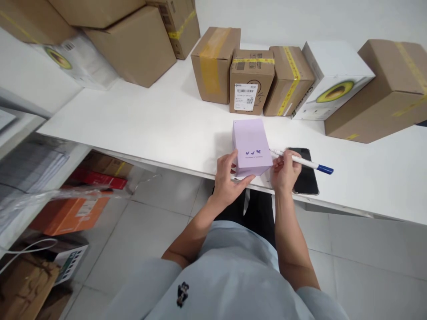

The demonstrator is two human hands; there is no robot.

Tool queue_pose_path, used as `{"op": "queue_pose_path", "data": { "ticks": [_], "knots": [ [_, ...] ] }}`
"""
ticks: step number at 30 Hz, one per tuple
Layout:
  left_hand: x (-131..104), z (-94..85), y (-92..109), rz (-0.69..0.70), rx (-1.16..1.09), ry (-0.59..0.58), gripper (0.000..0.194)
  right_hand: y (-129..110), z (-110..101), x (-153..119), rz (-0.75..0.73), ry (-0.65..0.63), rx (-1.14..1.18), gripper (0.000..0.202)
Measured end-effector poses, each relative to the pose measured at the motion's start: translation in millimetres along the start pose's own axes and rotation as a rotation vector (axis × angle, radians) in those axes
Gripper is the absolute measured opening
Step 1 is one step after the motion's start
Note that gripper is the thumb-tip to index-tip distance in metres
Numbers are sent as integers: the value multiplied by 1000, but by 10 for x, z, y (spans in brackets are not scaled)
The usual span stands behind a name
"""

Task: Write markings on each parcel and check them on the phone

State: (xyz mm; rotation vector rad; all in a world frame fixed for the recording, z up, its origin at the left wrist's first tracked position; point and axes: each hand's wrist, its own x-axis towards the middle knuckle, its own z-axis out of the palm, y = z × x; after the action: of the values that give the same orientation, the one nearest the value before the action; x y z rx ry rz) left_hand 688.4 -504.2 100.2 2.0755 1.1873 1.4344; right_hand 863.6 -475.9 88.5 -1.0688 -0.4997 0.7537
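A lilac box point(251, 138) with small dark purple figures and a line of print on it stands near the front edge of the white table. My left hand point(227, 178) grips its near left corner, thumb along the front and fingers at the side. Pinched in my right hand point(284, 172) is a white pen point(308, 163) with a blue end. Its thin tip points left, close to the right side of the box; whether it touches cannot be made out. A black phone point(306, 181) lies flat beside and partly behind my right hand.
Along the back of the table point(150, 120) stand brown cardboard boxes point(213, 66) with yellow tape and a white box point(333, 82) with an avocado picture. More cartons point(133, 46) are stacked at the left. Below, a shelf holds an orange box point(71, 213).
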Motion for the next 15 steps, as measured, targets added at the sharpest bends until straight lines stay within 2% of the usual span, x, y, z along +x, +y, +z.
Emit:
{"op": "queue_pose_path", "data": {
  "ticks": [4,9,12,15],
  "knots": [
    [9,39,-14,74,23,54,48,41,-44,-74,-79,-35,-183,39],
    [-37,121,45,47,-38,6,40,98,-86,-91,-113,-40,-319,41],
    [-74,118,51,-49,-140,-33,48,100,-101,-85,-104,-59,-252,38],
    [-45,54,-45,-264,-301,-35,64,51,-104,-86,-75,-87,-278,41]
  ]
}}
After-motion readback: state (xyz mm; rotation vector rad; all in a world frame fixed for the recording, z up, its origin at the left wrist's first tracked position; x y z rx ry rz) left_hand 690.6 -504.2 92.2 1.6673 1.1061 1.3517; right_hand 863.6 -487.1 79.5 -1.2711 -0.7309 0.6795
